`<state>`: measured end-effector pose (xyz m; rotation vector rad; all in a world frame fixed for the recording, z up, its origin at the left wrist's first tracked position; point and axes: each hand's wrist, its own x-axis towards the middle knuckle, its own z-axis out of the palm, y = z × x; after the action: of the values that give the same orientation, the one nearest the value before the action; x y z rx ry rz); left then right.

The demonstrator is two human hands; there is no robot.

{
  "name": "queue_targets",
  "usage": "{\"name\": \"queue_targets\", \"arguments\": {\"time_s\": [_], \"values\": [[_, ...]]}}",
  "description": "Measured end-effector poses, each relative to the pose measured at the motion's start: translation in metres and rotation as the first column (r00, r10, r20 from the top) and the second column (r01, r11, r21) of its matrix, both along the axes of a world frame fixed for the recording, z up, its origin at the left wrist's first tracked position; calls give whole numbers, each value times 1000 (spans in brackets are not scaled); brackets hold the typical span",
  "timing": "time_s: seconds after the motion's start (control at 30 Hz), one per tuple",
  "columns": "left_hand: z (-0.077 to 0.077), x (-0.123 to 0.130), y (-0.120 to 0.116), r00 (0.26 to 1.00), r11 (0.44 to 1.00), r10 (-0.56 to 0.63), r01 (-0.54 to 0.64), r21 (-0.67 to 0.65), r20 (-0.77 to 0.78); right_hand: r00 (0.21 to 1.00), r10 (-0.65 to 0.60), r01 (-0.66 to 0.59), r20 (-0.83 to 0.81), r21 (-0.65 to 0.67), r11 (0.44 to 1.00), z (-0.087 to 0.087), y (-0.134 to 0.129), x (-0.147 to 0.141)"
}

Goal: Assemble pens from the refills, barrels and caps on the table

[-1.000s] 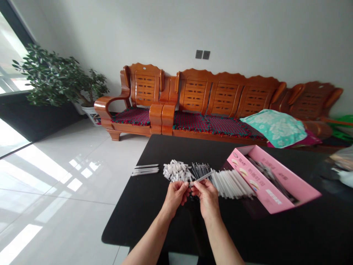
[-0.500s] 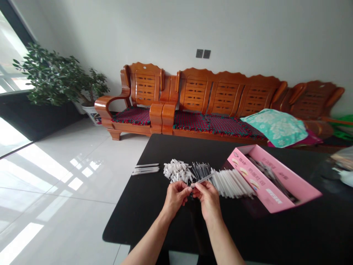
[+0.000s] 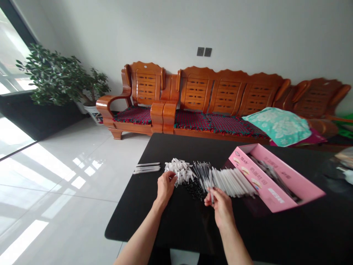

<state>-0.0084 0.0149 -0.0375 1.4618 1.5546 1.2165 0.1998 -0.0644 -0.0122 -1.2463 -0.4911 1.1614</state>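
Note:
My left hand (image 3: pixel 166 187) is at the near left edge of a heap of short white pen caps (image 3: pixel 180 170); its thumb and fingers are pinched together, hiding what is between them. In my right hand (image 3: pixel 220 204) a slim whitish pen barrel (image 3: pixel 212 191) is held nearly upright. Beyond that hand lie a bundle of thin ink refills (image 3: pixel 201 171) and a row of translucent white pen barrels (image 3: pixel 234 182). Small black plugs (image 3: pixel 194 189) are heaped between the hands. Several white pens (image 3: pixel 147 169) lie side by side on the left.
All this lies on a black table (image 3: pixel 132 217), whose left edge borders the tiled floor. A pink box (image 3: pixel 264 187) with dark thin pieces inside stands on the right. Behind the table is a wooden sofa (image 3: pixel 228 94); a potted plant (image 3: pixel 60 79) stands far left.
The hands, together at the middle before, have parted. My left hand has moved to the white caps; my right has moved right with the barrel, now turned upright. The black plugs are uncovered.

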Motion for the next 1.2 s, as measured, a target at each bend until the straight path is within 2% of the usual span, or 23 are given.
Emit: {"name": "queue_targets", "arguments": {"time_s": [0.17, 0.3, 0.4, 0.47, 0.5, 0.53, 0.6, 0.67, 0.77, 0.87, 1.0, 1.1, 1.2], "values": [[-2, 20, 16, 979, 1000, -11, 13, 13, -203, 994, 89, -90, 70, 19, 996, 0, 0, -7], [-3, 26, 21, 975, 1000, -27, 26, -8, -219, 992, 90, -92, 91, 13, 996, -1, 0, -9], [0, 23, 21, 997, 999, 7, -11, -51, -82, 987, 99, -103, 124, 26, 994, 0, -2, -10], [4, 20, 19, 983, 990, 12, 14, -140, 181, 981, 119, -126, 154, 39, 991, 2, -4, -13], [7, 18, 17, 938, 981, 8, 61, -186, 347, 976, 134, -143, 170, 44, 989, 4, -5, -15], [10, 17, 15, 862, 968, 5, 123, -218, 507, 970, 150, -161, 189, 48, 986, 6, -7, -17], [15, 15, 10, 669, 942, 25, 234, -241, 743, 951, 175, -194, 253, 54, 979, 11, -10, -22], [20, 15, 6, 512, 925, 62, 292, -241, 857, 915, 199, -236, 352, 67, 969, 17, -13, -28], [26, 17, 2, 396, 916, 103, 319, -243, 912, 833, 225, -312, 505, 94, 945, 24, -17, -35], [28, 19, 1, 372, 914, 104, 329, -236, 922, 766, 206, -334, 609, 104, 937, 28, -19, -38], [30, 20, -2, 382, 917, 94, 325, -229, 919, 724, 204, -341, 659, 85, 936, 30, -18, -38], [32, 22, -5, 406, 926, 71, 314, -212, 911, 701, 205, -346, 683, 74, 935, 30, -19, -37], [33, 24, -8, 462, 938, 53, 280, -203, 885, 683, 199, -342, 703, 67, 937, 29, -19, -37]]}}
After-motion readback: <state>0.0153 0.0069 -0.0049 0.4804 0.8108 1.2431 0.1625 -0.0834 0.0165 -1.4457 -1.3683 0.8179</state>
